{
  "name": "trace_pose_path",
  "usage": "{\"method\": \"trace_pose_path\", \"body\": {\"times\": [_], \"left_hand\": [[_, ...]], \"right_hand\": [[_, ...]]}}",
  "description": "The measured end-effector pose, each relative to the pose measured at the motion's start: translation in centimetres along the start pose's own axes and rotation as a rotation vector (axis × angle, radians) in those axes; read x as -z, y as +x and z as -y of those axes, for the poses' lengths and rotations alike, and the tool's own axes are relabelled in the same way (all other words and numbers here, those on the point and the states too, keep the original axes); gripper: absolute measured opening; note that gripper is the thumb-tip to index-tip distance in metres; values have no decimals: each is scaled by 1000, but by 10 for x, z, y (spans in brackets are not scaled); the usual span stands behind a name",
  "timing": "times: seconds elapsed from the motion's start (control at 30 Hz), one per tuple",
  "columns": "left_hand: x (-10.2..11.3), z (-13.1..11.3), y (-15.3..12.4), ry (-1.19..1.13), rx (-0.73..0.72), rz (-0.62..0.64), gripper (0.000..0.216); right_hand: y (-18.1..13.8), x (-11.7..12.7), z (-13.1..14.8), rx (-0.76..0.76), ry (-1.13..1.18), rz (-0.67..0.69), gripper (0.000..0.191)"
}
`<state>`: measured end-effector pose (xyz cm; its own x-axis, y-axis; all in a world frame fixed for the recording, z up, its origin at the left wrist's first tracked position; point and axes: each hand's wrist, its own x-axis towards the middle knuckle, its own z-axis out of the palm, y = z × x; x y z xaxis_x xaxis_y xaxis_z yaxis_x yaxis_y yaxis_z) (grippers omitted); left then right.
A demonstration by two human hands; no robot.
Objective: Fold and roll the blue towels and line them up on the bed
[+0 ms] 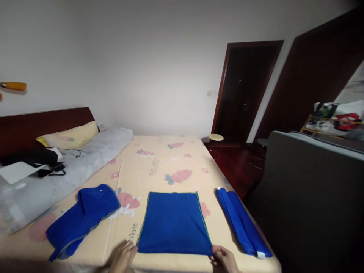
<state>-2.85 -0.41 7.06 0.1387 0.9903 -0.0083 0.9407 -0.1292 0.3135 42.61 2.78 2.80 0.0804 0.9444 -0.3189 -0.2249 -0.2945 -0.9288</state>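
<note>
A blue towel (174, 223) lies flat and squared on the bed (159, 159), right in front of me. My left hand (123, 257) touches its near left corner, fingers together on the edge. My right hand (223, 258) pinches its near right corner. A rolled blue towel (241, 222) lies along the bed's right edge. To the left sits a loosely crumpled pile of blue towels (81, 218).
A grey quilt (57, 178) and yellow pillow (71, 135) lie at the bed's left, with a black bag and papers (25, 163). A grey sofa back (313, 189) stands on the right. Beyond are a small stool (215, 137) and a dark doorway (244, 91).
</note>
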Motion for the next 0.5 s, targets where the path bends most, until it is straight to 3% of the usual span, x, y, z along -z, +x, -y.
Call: {"method": "trace_pose_path", "body": {"times": [0.2, 0.37, 0.43, 0.5], "left_hand": [[-28, 15, -17, 11, -52, -48, 36], [-39, 24, -24, 120, -84, -126, 35], [-39, 17, -20, 160, -138, -161, 34], [-38, -4, -9, 169, -170, -153, 39]], "right_hand": [[-15, 13, -7, 0, -62, 38, 20], [-16, 21, -2, 121, -581, -125, 27], [-13, 11, 4, 184, -779, -198, 29], [-11, -14, 8, 300, -967, -210, 26]]}}
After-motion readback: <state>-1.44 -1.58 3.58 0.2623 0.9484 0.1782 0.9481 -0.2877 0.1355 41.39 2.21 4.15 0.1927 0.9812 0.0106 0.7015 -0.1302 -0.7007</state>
